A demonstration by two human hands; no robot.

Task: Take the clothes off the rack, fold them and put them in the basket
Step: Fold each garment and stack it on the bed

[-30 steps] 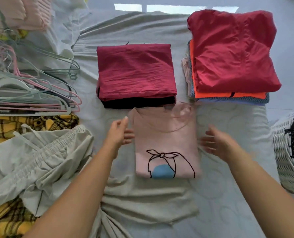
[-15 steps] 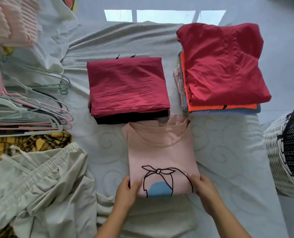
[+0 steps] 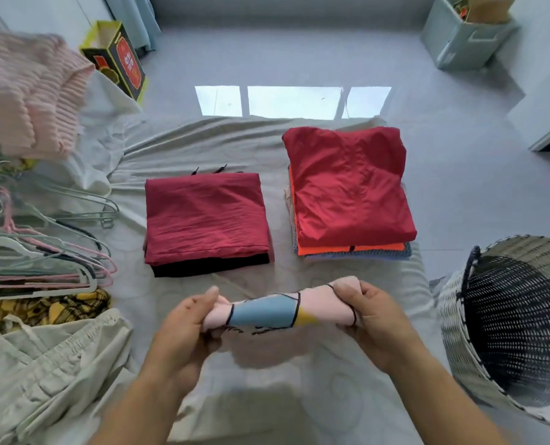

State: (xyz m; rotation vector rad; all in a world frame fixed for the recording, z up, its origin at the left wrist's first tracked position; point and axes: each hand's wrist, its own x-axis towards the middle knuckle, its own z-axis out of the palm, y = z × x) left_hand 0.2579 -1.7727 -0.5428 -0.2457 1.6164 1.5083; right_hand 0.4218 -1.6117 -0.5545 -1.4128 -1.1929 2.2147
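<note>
Hands, left hand (image 3: 187,329) and right hand (image 3: 368,319), grip opposite ends of the folded pink shirt (image 3: 267,313), fingers curled round it, lifted off the bedsheet (image 3: 347,396) for stacking

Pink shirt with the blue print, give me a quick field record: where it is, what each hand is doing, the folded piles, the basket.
shirt: pink shirt, folded over, lifted above the bed sheet
left hand: left hand, grip on the shirt's left end
right hand: right hand, grip on its right end
piles: maroon pile centre; red-topped pile to its right
basket: wicker basket at right, tilted, opening toward the camera
hangers: hangers at left
</note>
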